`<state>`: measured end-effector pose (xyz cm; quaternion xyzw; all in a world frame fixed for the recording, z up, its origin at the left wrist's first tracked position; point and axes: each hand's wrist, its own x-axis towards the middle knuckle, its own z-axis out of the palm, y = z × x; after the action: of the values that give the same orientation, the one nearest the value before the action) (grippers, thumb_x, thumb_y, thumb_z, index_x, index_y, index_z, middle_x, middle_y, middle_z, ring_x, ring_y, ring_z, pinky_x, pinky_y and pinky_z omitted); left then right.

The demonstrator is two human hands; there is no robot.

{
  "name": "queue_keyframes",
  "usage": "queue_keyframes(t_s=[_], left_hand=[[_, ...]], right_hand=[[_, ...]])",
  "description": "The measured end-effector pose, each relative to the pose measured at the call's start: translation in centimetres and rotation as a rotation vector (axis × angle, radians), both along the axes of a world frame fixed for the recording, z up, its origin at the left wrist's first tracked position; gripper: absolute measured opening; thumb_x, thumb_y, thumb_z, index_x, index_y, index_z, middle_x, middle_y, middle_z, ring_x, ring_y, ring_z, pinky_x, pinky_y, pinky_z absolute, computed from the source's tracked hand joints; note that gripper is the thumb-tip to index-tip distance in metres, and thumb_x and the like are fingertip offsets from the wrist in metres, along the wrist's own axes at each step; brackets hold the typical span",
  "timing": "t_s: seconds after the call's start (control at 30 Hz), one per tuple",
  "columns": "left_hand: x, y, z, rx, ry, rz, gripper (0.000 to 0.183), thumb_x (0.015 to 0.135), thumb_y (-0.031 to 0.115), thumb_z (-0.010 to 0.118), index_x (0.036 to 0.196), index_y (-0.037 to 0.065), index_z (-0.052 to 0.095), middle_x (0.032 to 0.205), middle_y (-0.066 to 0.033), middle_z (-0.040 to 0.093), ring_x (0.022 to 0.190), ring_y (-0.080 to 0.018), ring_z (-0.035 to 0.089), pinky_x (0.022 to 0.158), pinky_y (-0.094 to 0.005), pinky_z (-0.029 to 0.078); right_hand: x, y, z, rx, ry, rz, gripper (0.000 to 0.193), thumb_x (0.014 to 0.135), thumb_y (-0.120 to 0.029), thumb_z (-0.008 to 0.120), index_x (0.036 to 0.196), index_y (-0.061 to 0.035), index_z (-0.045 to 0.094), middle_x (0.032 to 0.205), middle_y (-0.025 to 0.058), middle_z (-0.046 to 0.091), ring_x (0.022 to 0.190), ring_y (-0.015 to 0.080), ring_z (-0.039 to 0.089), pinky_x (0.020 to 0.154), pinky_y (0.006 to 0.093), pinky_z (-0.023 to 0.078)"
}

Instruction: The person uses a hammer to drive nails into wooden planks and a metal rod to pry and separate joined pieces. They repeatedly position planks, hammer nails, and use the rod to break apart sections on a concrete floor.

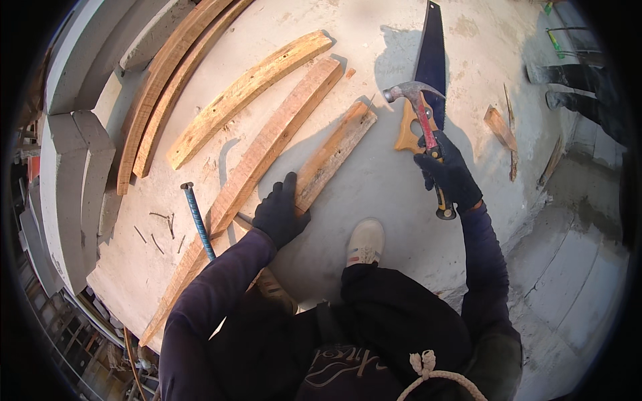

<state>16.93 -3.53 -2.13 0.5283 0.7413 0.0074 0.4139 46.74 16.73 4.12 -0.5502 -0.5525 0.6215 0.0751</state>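
Observation:
My right hand (451, 174), in a dark glove, is wrapped round the grip of a claw hammer (422, 113). The hammer's metal head is raised over a handsaw (429, 57), which has a dark blade and a yellowish handle. In a matching glove, my left hand (281, 212) grips the near end of a short wooden block (336, 155), fingers along its left side and thumb at its end. A thin nail seems to stick out at the block's far end. Just left of this hand lies a long reddish wooden beam (277, 134).
A lighter beam (247, 97) and two more long timbers (164, 83) lie farther left, beside stacked grey concrete blocks (67, 174). Loose nails (160, 230) and a blue-handled bar (197, 217) are near my left forearm. Wood scraps (500, 127) and another person's legs (575, 90) are at right.

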Motion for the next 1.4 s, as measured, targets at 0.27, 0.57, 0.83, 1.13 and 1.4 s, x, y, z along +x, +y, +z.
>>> queue_keyframes(t_s=[0.27, 0.57, 0.83, 1.13, 1.4], left_hand=[[-2.9, -3.5, -0.2, 0.030, -0.106, 0.025, 0.082, 0.083, 0.037, 0.074, 0.149, 0.006, 0.036, 0.120, -0.0282, 0.061, 0.103, -0.0462, 0.068, 0.089, -0.0533, 0.055], [-4.7, -7.1, 0.2, 0.017, -0.069, -0.031, 0.073, 0.086, 0.036, 0.071, 0.141, 0.003, 0.037, 0.117, -0.0281, 0.060, 0.098, -0.0460, 0.069, 0.085, -0.0537, 0.057], [-5.4, -6.7, 0.5, -0.057, -0.111, -0.030, 0.075, 0.086, 0.035, 0.072, 0.143, 0.002, 0.036, 0.121, -0.0278, 0.059, 0.104, -0.0452, 0.068, 0.089, -0.0523, 0.056], [-5.0, -7.3, -0.6, -0.024, -0.124, -0.043, 0.075, 0.085, 0.036, 0.073, 0.142, 0.002, 0.038, 0.122, -0.0275, 0.059, 0.104, -0.0447, 0.068, 0.089, -0.0531, 0.056], [-7.2, -5.0, 0.9, 0.013, -0.119, -0.021, 0.077, 0.085, 0.038, 0.074, 0.143, 0.003, 0.038, 0.121, -0.0278, 0.060, 0.105, -0.0449, 0.068, 0.090, -0.0527, 0.055]], right_hand=[[-4.1, -15.3, -0.6, 0.455, -0.181, 0.217, 0.027, 0.096, -0.018, 0.068, 0.119, -0.0058, 0.059, 0.092, 0.0170, 0.073, 0.077, 0.0257, 0.075, 0.067, 0.0367, 0.057], [-9.4, -19.6, 3.6, 0.741, -0.113, 0.154, 0.019, 0.092, -0.010, 0.070, 0.105, -0.0029, 0.059, 0.082, 0.0178, 0.069, 0.071, 0.0358, 0.071, 0.066, 0.0448, 0.055], [-10.7, -19.6, 6.5, 0.505, -0.110, -0.121, 0.023, 0.090, -0.006, 0.071, 0.107, -0.0043, 0.055, 0.077, 0.0177, 0.066, 0.067, 0.0386, 0.069, 0.059, 0.0390, 0.054], [-10.5, -19.6, 2.9, 0.596, -0.275, 0.391, 0.020, 0.094, -0.016, 0.067, 0.108, -0.0043, 0.059, 0.081, 0.0211, 0.069, 0.074, 0.0411, 0.070, 0.066, 0.0471, 0.055], [-8.9, -18.0, -1.6, 0.919, -0.410, 0.470, 0.009, 0.096, -0.004, 0.064, 0.100, -0.0052, 0.056, 0.079, 0.0120, 0.063, 0.062, 0.0232, 0.064, 0.059, 0.0355, 0.054]])
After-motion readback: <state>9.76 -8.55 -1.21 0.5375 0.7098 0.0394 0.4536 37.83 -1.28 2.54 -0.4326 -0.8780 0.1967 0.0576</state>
